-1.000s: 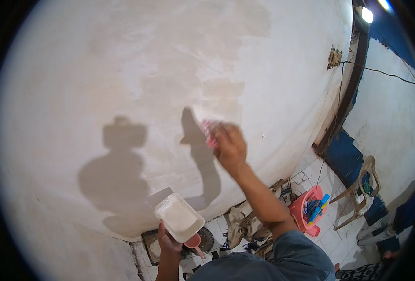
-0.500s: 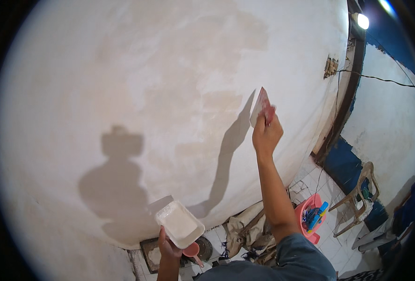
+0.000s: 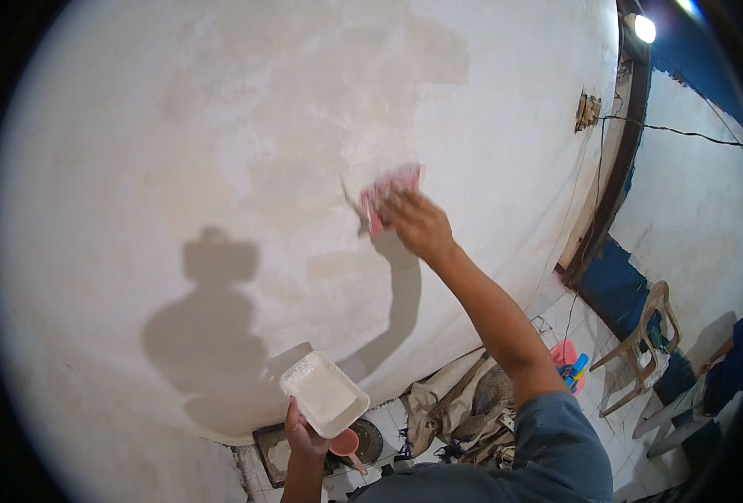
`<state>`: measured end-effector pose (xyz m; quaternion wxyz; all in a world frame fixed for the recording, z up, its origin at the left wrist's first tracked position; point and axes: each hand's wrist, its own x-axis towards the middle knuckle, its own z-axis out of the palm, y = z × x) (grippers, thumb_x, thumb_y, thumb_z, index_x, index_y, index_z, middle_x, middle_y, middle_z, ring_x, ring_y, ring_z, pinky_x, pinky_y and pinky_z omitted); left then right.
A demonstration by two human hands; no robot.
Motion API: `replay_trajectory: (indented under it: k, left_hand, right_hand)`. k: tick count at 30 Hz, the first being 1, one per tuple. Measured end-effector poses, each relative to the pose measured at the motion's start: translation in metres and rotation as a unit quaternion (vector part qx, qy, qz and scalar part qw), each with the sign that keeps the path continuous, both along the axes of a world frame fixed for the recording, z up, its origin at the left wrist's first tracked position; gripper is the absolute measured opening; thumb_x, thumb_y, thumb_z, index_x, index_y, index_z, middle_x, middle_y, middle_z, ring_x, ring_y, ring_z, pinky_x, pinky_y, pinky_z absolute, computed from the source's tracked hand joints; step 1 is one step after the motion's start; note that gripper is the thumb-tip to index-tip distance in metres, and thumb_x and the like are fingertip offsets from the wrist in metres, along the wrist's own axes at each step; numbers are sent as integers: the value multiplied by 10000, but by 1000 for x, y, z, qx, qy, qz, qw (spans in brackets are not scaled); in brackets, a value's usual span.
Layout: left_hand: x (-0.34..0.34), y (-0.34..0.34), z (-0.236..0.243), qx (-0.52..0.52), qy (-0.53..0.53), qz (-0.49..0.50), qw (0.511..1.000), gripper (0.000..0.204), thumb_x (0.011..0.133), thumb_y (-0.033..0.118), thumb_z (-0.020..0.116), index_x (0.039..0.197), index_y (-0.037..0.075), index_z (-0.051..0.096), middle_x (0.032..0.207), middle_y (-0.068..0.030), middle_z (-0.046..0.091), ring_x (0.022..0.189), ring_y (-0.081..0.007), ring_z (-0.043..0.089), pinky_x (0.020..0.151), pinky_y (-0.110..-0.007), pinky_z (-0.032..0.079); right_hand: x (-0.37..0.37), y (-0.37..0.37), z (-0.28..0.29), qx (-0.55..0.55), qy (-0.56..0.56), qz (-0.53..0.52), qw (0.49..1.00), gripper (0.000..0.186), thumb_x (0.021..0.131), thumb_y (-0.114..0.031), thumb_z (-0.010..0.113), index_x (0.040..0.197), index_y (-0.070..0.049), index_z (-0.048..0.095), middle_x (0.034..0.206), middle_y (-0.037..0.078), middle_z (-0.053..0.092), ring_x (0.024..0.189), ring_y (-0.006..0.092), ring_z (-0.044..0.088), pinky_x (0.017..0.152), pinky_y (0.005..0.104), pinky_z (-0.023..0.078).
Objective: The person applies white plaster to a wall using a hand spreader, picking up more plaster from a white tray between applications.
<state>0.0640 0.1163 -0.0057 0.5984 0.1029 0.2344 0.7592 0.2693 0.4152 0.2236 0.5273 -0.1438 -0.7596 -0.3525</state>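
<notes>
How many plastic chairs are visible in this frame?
1 for sure: a beige plastic chair at lower right, on the tiled floor against the blue-and-white wall. Dark, blurred shapes beyond it at the picture's edge might hide another; I cannot tell.

The right hand [image 3: 417, 225] is raised high on a nearly straight arm, fingers closed in a grip and blurred. The left hand [image 3: 302, 432] sits low near the body, fingers curled upward, forearm rising from the lower edge.

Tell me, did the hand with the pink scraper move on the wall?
Yes. The right hand with the pink scraper moved left and lower on the wall, farther from the dark door frame.
</notes>
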Motion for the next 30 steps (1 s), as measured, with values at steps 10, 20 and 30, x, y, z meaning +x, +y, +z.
replay_trajectory:
  k: [10, 20, 30]
  left_hand:
    - [6, 7, 2, 4, 2, 42, 999, 630, 1004, 443, 477, 1471, 36, 362, 1434, -165, 493, 1296, -366, 513, 1086, -545, 422]
    - [25, 17, -2, 38, -20, 48, 998, 625, 1008, 431, 479, 1476, 35, 353, 1445, -175, 478, 1307, -380, 500, 1078, -571, 425]
    - [28, 19, -5, 5, 8, 76, 997, 594, 1007, 422, 493, 1452, 42, 395, 1413, -160, 516, 1286, -350, 527, 1084, -531, 428]
  right_hand:
    - [29, 3, 65, -215, 356, -80, 906, 207, 813, -107, 628, 1000, -39, 684, 895, 160, 672, 766, 340, 653, 695, 440, 527]
    - [-31, -56, 40, -53, 4, 55, 997, 353, 722, -51, 701, 1071, -98, 716, 1054, 86, 690, 946, 261, 677, 825, 371, 568]
    - [27, -28, -35, -109, -160, 41, 980, 358, 735, -33, 696, 1084, -105, 726, 1176, 117, 689, 1136, 268, 649, 986, 368, 533]
